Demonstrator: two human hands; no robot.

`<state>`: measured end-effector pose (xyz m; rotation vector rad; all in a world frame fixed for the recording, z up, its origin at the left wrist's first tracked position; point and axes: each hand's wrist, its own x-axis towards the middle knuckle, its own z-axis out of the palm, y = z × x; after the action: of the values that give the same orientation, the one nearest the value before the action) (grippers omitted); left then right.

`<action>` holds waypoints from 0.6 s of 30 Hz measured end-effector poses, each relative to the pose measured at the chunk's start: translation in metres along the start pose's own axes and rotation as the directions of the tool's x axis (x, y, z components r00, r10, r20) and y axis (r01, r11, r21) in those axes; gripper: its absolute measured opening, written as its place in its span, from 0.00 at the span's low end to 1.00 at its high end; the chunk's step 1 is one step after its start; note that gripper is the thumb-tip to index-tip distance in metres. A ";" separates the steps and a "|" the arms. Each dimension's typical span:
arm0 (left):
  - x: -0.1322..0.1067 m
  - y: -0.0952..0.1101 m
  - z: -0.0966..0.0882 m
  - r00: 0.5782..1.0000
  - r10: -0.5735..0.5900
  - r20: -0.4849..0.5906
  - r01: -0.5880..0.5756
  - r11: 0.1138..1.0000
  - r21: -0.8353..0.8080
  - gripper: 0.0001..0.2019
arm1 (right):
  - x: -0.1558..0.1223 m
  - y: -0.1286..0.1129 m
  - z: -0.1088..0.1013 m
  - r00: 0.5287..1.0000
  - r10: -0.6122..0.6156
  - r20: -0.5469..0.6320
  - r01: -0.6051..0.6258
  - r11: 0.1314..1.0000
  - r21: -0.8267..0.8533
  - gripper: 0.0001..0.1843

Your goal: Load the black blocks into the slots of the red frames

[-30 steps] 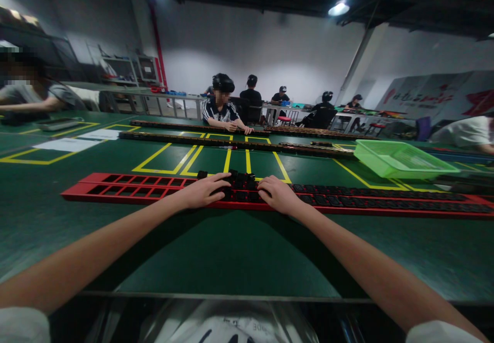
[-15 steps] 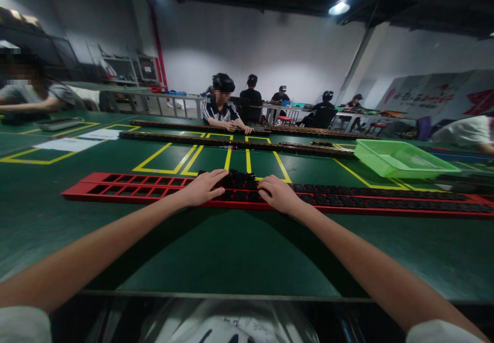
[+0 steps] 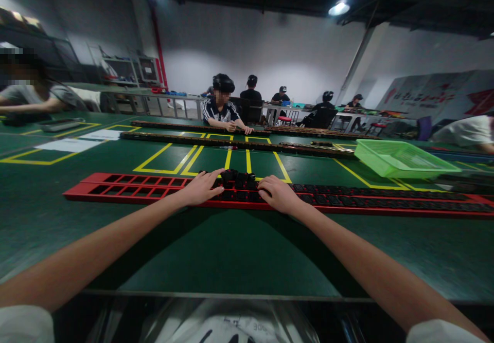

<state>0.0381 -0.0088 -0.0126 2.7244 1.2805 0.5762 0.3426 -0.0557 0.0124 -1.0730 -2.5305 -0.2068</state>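
A long red slotted tray (image 3: 127, 187) lies across the green table in front of me. Its right part is filled with small black parts (image 3: 366, 195), while its left slots show empty. A loose heap of the same black parts (image 3: 239, 181) sits on the tray between my hands. My left hand (image 3: 200, 188) lies flat on the tray with fingers stretched toward the heap. My right hand (image 3: 278, 195) rests on the tray at the heap's right side, fingers curled down onto the parts.
A green plastic basket (image 3: 401, 159) stands at the right behind the tray. Yellow floor-style markings (image 3: 170, 159) and two more long dark trays (image 3: 239, 144) lie farther back. Other people sit across the table (image 3: 221, 107) and at the far left (image 3: 27, 96).
My left hand has slid slightly forward and right along the tray toward the heap. The right hand has barely moved.
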 end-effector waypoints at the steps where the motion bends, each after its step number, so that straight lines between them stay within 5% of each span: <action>1: -0.001 0.000 -0.001 1.000 0.021 0.004 -0.021 1.000 -0.004 0.30 | 0.000 0.000 0.000 1.000 -0.001 -0.001 0.001 1.000 0.001 0.10; 6: -0.002 0.004 -0.005 0.993 0.108 0.049 -0.108 0.994 -0.001 0.22 | 0.000 0.000 0.000 1.000 0.004 -0.002 -0.004 1.000 -0.008 0.09; 18: -0.002 0.005 -0.006 0.986 0.154 0.062 -0.157 0.986 0.049 0.21 | -0.001 0.003 0.003 1.000 -0.013 -0.010 0.013 1.000 -0.010 0.09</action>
<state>0.0389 -0.0141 -0.0064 2.8813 1.0925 0.4781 0.3440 -0.0535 0.0096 -1.0568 -2.5305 -0.2278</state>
